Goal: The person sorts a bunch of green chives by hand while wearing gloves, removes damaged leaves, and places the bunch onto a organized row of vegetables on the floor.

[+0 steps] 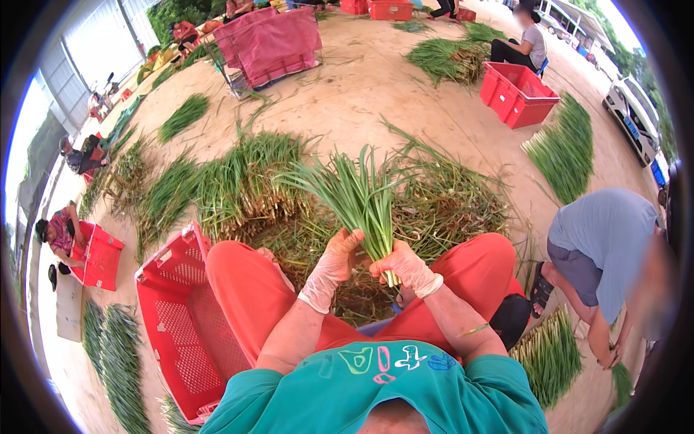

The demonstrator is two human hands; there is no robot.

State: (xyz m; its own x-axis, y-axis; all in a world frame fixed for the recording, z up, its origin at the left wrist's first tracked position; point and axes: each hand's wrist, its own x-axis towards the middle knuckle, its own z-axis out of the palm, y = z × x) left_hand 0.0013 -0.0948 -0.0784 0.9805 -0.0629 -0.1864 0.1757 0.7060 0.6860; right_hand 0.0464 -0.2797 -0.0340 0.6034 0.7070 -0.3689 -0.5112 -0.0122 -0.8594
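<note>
A bunch of garlic chives (365,199), long green leaves above pale stems, stands upright between my two hands in front of my knees. My right hand (408,269), in a thin pale glove, is closed on the lower stems, and the white stem ends show beneath it. My left hand (338,259), gloved too, curves against the left side of the bunch with the thumb up; its fingers are partly hidden. Beyond the bunch, a heap of loose chives (253,173) with brownish bases lies on the ground, beside dry trimmings (448,210).
A red plastic crate (199,329) stands by my left knee. At the right, a co-worker in a grey-blue shirt (603,239) bends over chives near a laid-out row (549,358). Farther off are another red crate (515,98), a pink-draped frame (267,47) and a white car (632,116).
</note>
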